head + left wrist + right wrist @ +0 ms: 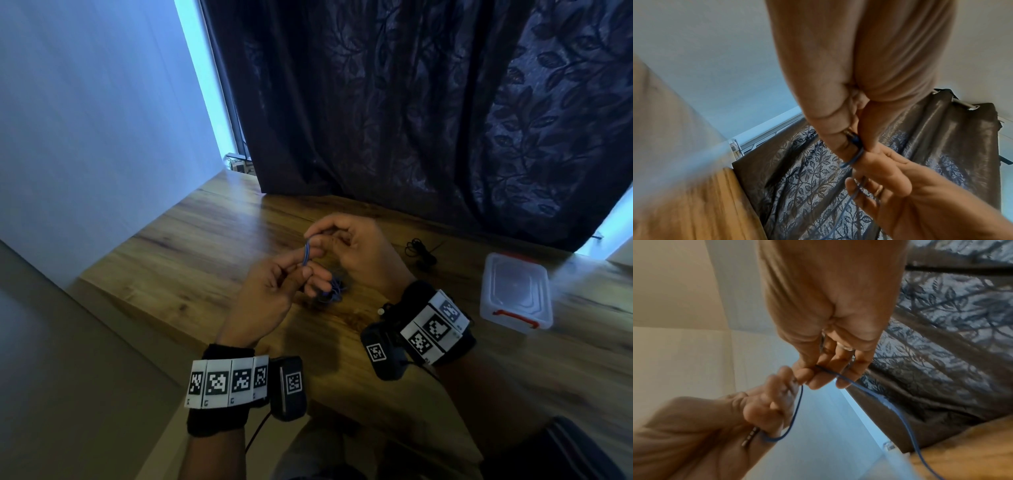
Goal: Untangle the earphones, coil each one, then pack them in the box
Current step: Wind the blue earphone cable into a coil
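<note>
Above the middle of the wooden desk [191,246], the two hands meet over a blue earphone cable [307,254]. The left hand [270,291] lies palm up, its first fingers stretched forward with several turns of the blue cable wound round them, and its thumb presses on those turns. In the right wrist view the metal jack plug [750,436] of this cable lies against the left palm, with the cable looping up from it to the fingertips. The right hand [356,250] is just beyond the left, touching it at the fingertips; its thumb and forefinger pinch the blue cable at the top of the wound turns, and its other fingers are loosely curled. A ring [846,347] shows on one of its fingers.

From the right hand's pinch the cable runs down past its palm to a loose blue heap [334,289] on the desk, directly under the two hands and partly hidden by the left fingers. To the right of the right hand, near it but apart, a black earphone [420,253] lies bunched on the desk. Further right, well apart from both hands, a clear plastic box [515,291] with red clips stands with its lid on. Behind the hands a dark leaf-patterned curtain [428,113] hangs down to the desk's far edge. Both wrists wear black bands with printed marker tags [227,382].
</note>
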A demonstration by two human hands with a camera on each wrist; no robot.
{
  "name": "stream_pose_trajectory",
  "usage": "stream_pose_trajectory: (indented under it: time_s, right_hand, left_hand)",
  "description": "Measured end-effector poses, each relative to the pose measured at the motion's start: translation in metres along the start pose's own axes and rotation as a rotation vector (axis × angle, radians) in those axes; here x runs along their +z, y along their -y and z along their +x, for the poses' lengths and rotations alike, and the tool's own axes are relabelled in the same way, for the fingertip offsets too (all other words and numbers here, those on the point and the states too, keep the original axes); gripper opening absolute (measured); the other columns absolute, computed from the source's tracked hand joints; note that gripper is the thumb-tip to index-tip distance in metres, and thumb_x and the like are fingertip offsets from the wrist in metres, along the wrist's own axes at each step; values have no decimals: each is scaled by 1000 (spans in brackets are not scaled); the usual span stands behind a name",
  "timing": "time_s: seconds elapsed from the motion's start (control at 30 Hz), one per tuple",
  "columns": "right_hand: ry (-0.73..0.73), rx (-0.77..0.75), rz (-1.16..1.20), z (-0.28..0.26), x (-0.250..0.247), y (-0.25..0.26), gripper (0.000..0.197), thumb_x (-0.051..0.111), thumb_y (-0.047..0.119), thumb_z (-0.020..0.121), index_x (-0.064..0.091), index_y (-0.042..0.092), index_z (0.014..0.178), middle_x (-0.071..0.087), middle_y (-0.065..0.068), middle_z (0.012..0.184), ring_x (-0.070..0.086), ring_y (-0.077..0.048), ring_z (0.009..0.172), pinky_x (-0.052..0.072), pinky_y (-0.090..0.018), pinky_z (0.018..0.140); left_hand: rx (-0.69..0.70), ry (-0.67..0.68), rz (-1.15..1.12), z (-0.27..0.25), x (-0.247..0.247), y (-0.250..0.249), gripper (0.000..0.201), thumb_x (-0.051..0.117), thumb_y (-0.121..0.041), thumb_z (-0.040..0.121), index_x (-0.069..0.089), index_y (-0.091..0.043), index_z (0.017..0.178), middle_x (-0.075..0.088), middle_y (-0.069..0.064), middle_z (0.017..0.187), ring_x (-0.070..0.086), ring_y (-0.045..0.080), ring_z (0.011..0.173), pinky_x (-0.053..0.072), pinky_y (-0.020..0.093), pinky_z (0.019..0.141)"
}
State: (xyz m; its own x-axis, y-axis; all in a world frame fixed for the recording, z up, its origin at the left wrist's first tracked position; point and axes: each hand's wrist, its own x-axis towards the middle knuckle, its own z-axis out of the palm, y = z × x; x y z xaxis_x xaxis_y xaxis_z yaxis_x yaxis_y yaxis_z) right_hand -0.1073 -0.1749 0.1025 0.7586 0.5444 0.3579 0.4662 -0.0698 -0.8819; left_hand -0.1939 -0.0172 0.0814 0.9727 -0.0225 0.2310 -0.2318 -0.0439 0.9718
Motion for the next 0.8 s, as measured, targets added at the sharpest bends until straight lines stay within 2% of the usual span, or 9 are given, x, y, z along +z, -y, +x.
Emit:
stream_pose_trajectory:
  time_s: [0.13,0.33,0.43,0.5,0.53,0.6,0.67,0.73,0.8]
  right_hand:
    - [17,51,97,-3,3,-10,13,61,1,97,69,-1,107,73,-10,91,72,-4,80,55,-17,73]
    - [5,79,160,-5,0,-13,12,62,1,95,71,2,104,74,2,86,72,-2,78,54,-15,72]
    - [25,151,93,-14,10,-21,18,57,2,99,71,11,106,72,12,82,69,-6,79,57,-25,76]
    - [117,195,19,-26,24,-28,23,52,1,101,69,15,107,69,10,79,66,-11,75,56,-38,77]
    - [170,202,-37,-34,30,-28,19,50,5,102,68,13,105,69,5,80,65,-12,73,55,-38,76]
    - [264,198,-151,-48,37,-26,13,51,14,104,64,16,100,70,-4,86,64,-8,72,55,-30,73]
    - [332,180,-245,-55,37,-17,11,55,16,102,64,22,100,71,0,87,64,-2,76,53,-21,74]
    - [359,138,-337,-55,32,-8,12,57,18,101,69,15,101,72,3,92,66,-1,83,54,-22,79]
    - [305,73,-388,-49,23,0,14,59,19,100,72,15,104,72,5,106,66,-2,98,55,-25,87]
  left_hand:
    - [-49,40,-33,-2,-2,1,33,44,9,97,57,3,127,76,10,95,73,20,85,58,25,75]
    - [-93,135,-114,-3,-4,-3,32,45,0,97,57,-1,127,74,8,87,66,16,68,51,22,64]
    - [-48,62,-201,-2,0,-5,35,47,-4,93,56,-2,127,74,7,90,66,14,69,54,25,67]
    - [-30,-37,-238,1,-1,-2,42,48,-3,94,50,-1,135,75,10,99,68,17,76,57,32,73]
    - [-22,-72,-220,2,-3,1,44,48,-1,95,46,-2,139,74,12,104,70,19,81,59,33,75]
    - [-9,-123,-136,5,-5,8,47,45,4,98,40,-2,145,73,14,110,72,20,91,59,29,77]
    - [5,-163,-25,5,-6,13,50,41,9,98,35,-1,146,71,11,111,72,18,97,57,25,83]
    - [15,-152,103,5,-8,18,50,39,10,99,33,-5,147,68,3,110,70,9,96,55,20,83]
    - [0,-123,222,4,-8,20,47,40,5,101,36,-10,146,66,-8,106,66,-4,93,50,13,82]
